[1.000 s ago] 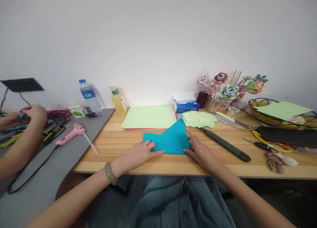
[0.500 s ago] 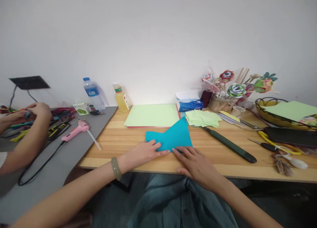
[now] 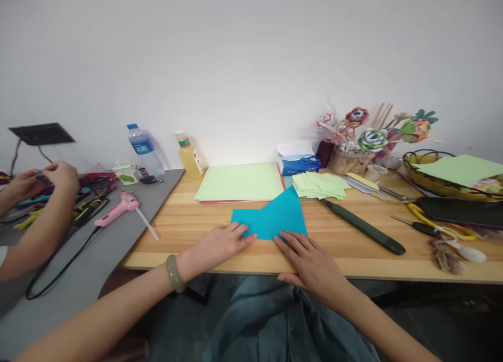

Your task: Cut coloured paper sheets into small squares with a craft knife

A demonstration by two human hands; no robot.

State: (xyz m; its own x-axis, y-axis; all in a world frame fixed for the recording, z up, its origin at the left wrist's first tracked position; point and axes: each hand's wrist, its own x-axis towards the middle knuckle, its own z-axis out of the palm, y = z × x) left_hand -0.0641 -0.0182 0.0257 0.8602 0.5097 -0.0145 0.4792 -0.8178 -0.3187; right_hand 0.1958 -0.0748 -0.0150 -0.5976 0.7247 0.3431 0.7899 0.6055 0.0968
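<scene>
A folded sheet of bright blue paper [image 3: 271, 218] is lying flat on the wooden tabletop [image 3: 184, 252], close to the near edge, its pointed corner aiming away from the person toward a stack of light green sheets [image 3: 243, 183] and a loose pile of small green paper slips [image 3: 320, 185]. The left hand [image 3: 222, 245] is resting palm down at its lower left, fingers partly curled with their tips on the paper; whether the thumb is pinching the edge, I cannot tell. The right hand [image 3: 312, 262] is lying over the lower right edge, fingers stretched out and pressing rather than gripping, thumb spreading apart from them. The paper is probably weighing almost nothing and sliding easily on smooth wood, so it is likely needing a light steadying touch. It is looking fairly crisp, thin enough for creasing, yet likely wrinkling or tearing under a hard pull. The long folded lower edge is seeming the best place for flat fingertip pressure; the upper point is looking floppier, better suiting a gentle pinch.
</scene>
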